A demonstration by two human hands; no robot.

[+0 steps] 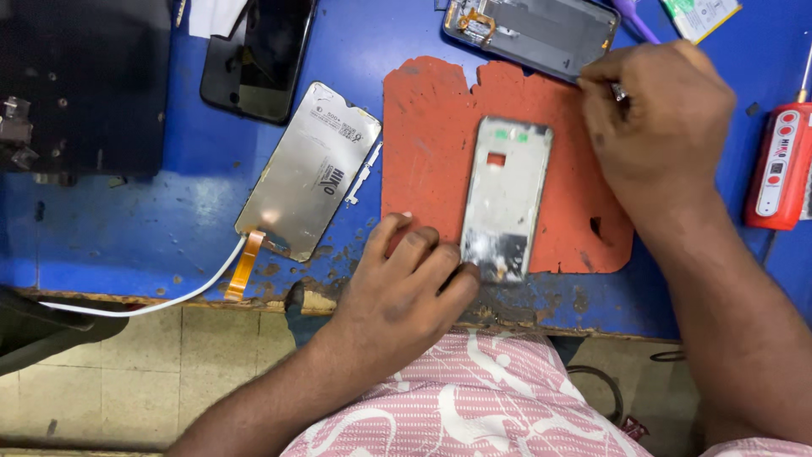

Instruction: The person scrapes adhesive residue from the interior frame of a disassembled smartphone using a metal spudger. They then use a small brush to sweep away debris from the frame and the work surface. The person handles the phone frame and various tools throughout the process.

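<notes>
The left hand [406, 288] lay open, fingertips steadying the thin silver phone frame [505, 196]. The right hand [655, 118] pinched a small metal tool [621, 91]. The frame looked light and easily bent; grip its long edges.

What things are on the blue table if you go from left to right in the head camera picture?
Black flat panel → black phone → silver screen panel with orange ribbon cable → left hand → grey phone frame on the orange mat → right hand → red handheld tool.
</notes>
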